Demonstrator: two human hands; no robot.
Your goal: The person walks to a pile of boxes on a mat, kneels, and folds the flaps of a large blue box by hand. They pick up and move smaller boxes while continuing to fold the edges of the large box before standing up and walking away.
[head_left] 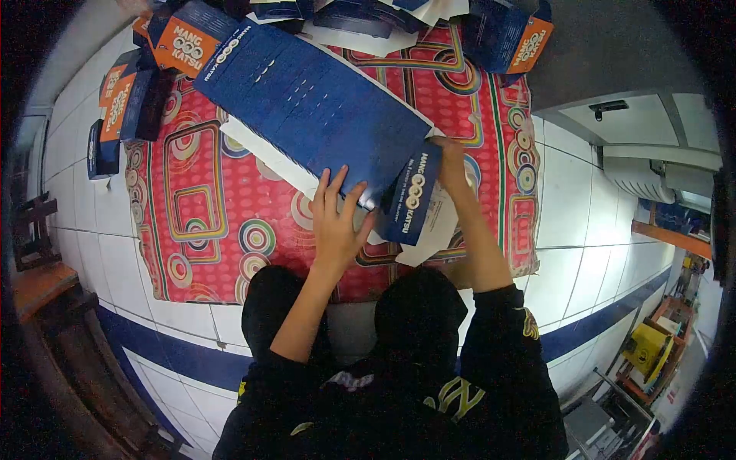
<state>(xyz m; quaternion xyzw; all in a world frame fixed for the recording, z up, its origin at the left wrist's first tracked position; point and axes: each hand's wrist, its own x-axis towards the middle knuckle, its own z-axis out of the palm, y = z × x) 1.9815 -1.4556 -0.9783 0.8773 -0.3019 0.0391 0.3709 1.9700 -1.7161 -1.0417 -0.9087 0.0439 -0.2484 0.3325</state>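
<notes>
A long dark blue cardboard box blank (307, 100), printed "Mang Katsu", lies slantwise in front of me, its white underside showing along the lower edge. My left hand (337, 226) rests on its near edge, fingers spread over the blue surface. At the near right end, a panel with the printed name (415, 195) stands folded up. My right hand (451, 165) grips that panel at its upper right corner; its fingertips are partly hidden behind the cardboard. White flaps (435, 230) stick out below the folded end, close to my right wrist.
A red patterned mat (207, 264) lies under the cardboard on white floor tiles. Folded blue and orange boxes stand at the left (123, 103) and upper right (510, 38). More cardboard pieces (360, 31) are piled at the far edge. A white cabinet (625, 123) is at the right.
</notes>
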